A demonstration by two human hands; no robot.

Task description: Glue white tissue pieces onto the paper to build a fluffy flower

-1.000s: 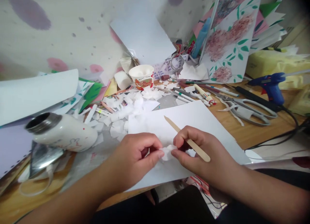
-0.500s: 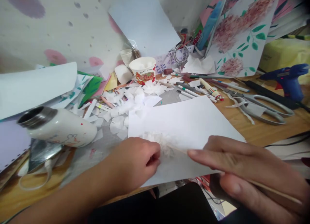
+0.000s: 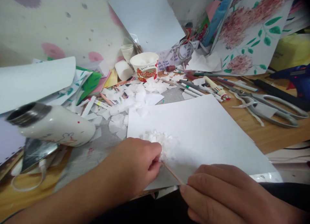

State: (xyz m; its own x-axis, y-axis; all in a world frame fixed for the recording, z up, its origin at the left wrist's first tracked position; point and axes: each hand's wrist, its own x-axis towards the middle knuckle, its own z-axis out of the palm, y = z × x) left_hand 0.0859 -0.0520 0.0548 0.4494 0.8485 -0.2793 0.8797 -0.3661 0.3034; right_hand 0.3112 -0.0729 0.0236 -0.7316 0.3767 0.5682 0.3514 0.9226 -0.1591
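A white sheet of paper (image 3: 205, 130) lies on the desk in front of me. On its near left part sits a small cluster of crumpled white tissue bits (image 3: 158, 140). My left hand (image 3: 132, 167) is curled, its fingertips pressed against that cluster. My right hand (image 3: 225, 198) is closed round a thin wooden stick (image 3: 172, 173), whose tip points into the tissue beside my left fingers. Only the front part of the stick shows.
A white bottle (image 3: 48, 124) lies on its side at the left. Torn white paper scraps (image 3: 130, 104) and a paper cup (image 3: 144, 66) lie behind the sheet. Pens (image 3: 193, 88), large scissors (image 3: 268, 107) and a blue glue gun (image 3: 299, 78) are at the right. Flower pictures (image 3: 247, 33) lean at the back.
My right hand has turned the stick from pointing away to pointing at the tissue, and moved down toward me. The left hand now presses the tissue on the sheet.
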